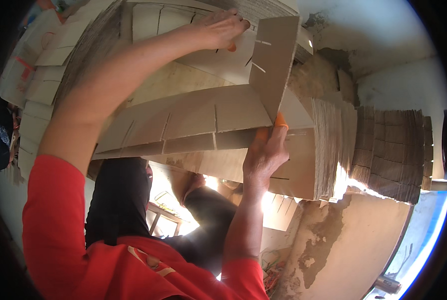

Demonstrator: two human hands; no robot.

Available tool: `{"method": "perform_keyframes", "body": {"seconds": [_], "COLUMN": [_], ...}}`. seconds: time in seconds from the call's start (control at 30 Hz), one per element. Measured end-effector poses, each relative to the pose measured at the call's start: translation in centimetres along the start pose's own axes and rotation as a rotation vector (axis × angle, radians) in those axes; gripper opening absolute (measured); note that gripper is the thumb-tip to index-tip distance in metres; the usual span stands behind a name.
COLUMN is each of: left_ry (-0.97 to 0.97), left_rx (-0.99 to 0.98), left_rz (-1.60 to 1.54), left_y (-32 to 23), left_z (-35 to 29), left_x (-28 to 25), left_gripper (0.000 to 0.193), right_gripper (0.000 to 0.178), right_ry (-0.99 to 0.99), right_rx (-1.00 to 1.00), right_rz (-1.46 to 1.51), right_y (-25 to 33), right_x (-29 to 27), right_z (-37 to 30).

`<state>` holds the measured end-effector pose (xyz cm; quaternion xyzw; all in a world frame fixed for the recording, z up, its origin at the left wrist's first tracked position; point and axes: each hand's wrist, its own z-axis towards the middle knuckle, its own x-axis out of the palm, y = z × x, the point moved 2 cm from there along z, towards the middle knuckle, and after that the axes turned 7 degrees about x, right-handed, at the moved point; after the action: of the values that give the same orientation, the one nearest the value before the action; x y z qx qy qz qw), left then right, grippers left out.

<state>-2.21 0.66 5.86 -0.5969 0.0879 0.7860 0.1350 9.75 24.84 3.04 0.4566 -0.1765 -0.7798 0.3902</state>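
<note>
My right hand is closed on the lower right end of slotted cardboard strips, its orange-covered fingertip pressed against them. The long strip runs left across my lap, with a second layer showing beneath. Another slotted cardboard strip rises upright from their right end, crossing the long one. My left hand is stretched out to the far side, thumb and fingers apart, with orange covers on its tips. It hovers over or touches slotted cardboard sheets; contact is not clear. Nothing shows in its grasp.
A thick stack of cardboard stands at the right, with bundled cardboard beyond. More piles stand at the far left. A stained panel leans at lower right. My legs are below the strips.
</note>
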Motion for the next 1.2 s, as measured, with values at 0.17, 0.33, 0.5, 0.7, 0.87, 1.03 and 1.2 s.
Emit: {"method": "perform_keyframes", "body": {"seconds": [0.17, 0.33, 0.5, 0.7, 0.87, 1.03, 1.2], "left_ry": [-0.325, -0.307, -0.312, -0.265, -0.286, -0.347, -0.363], "left_rx": [0.043, 0.085, 0.193, 0.323, 0.327, 0.334, 0.339], "left_rz": [0.191, 0.347, 0.254, 0.188, 0.070, -0.015, -0.078], "left_y": [2.4, 2.0, 1.4, 0.0, -2.2, -3.6, -5.3], "left_z": [0.8, 0.5, -0.5, -1.5, -2.0, -2.7, -3.7], "left_x": [7.0, 7.6, 5.4, 4.9, 3.6, 1.9, 0.9], "left_gripper": [0.031, 0.019, 0.013, 0.011, 0.012, 0.005, 0.008], "right_gripper": [0.038, 0.034, 0.029, 0.039, 0.040, 0.038, 0.035], "right_ry": [0.015, -0.025, -0.123, 0.022, 0.075, 0.090, 0.055], "right_rx": [0.136, 0.192, 0.093, 0.170, 0.204, 0.196, 0.174], "right_rz": [-0.005, -0.029, 0.020, 0.050, -0.030, -0.029, -0.084], "right_y": [0.4, 0.2, 0.2, 1.0, 0.5, 0.6, 0.5], "right_x": [-0.4, -0.7, -0.5, -1.2, -1.4, -1.6, -1.6], "right_z": [0.1, 0.3, 0.3, 0.2, 0.0, -0.1, -0.2]}}
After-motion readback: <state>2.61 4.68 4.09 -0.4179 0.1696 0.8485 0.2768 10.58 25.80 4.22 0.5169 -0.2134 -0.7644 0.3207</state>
